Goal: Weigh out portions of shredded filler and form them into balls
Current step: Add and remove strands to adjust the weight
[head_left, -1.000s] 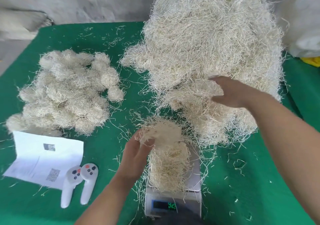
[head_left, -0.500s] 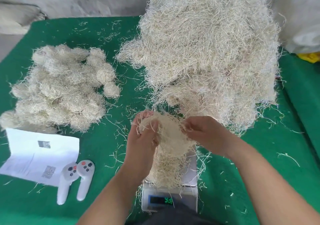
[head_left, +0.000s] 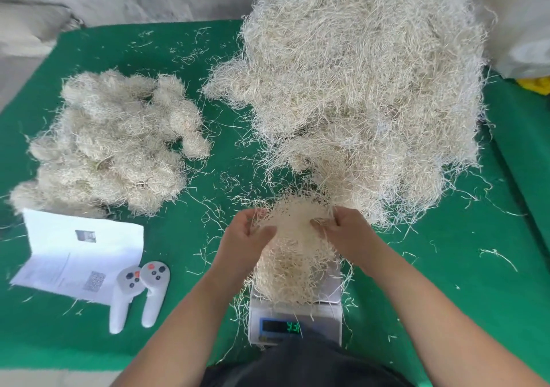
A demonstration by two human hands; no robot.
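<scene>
Head view: filler heap (head_left: 366, 89) behind scale (head_left: 297, 315)

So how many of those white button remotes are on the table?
2: the left remote and the right remote lie side by side, heads touching, beside the paper.

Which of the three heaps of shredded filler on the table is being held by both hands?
The small clump above the scale, gripped by the left hand and right hand. The big loose pile and the heap of finished balls lie untouched.
</scene>
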